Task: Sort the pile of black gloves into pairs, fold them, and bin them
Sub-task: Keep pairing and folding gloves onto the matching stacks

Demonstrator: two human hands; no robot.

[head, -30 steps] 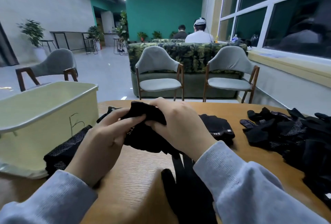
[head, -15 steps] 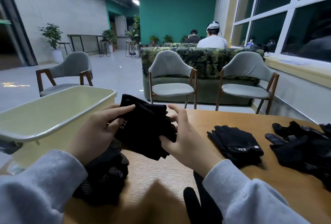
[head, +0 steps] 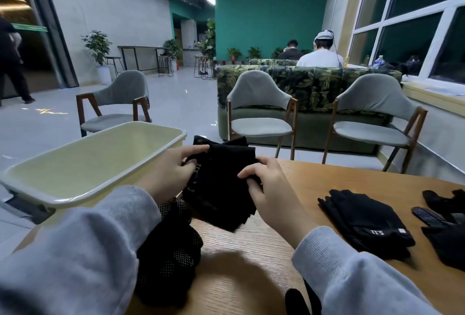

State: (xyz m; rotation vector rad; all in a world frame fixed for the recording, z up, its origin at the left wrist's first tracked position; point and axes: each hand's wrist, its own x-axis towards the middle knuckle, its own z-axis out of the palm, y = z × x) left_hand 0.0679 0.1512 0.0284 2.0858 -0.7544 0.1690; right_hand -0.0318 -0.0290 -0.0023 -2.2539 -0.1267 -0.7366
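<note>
Both hands hold a folded bundle of black gloves (head: 221, 183) raised above the wooden table (head: 314, 183), close to the right rim of the pale yellow bin (head: 83, 163). My left hand (head: 171, 171) grips the bundle's left side, fingers laid across its top. My right hand (head: 266, 188) pinches its right edge. A folded black pair (head: 364, 224) lies on the table to the right. The loose pile of black gloves (head: 445, 229) sits at the far right edge. A dotted-palm black glove (head: 173, 244) lies under my left forearm.
Another black glove (head: 297, 302) pokes in at the bottom edge. Grey chairs (head: 259, 113) stand beyond the table's far edge, before a leaf-patterned sofa (head: 314, 88) where two people sit. A person walks at the far left.
Both hands have lifted the folded bundle off the table and carried it left toward the bin. The view has swung left, so the loose pile now sits at the right edge.
</note>
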